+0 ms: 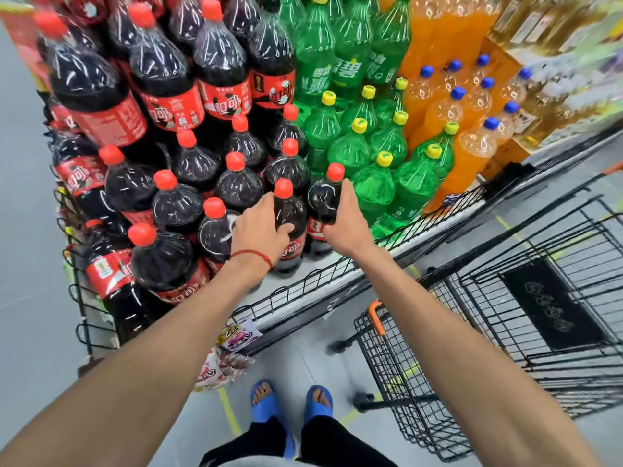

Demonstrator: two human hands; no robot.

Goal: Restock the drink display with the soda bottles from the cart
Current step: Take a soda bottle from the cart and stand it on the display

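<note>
Head: grips [258, 230] [347, 224] around cola bottles [290, 207] [323, 197]

free: shelf front edge [320, 264] | blocked: cola bottles [175, 205] left, green bottles [374, 193] right

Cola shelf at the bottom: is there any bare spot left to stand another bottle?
A bare white strip of shelf lies between the wire rail and the two cola bottles gripped by the left hand and right hand. Behind and left, cola stands packed; to the right, green bottles crowd up to the rail.
</note>
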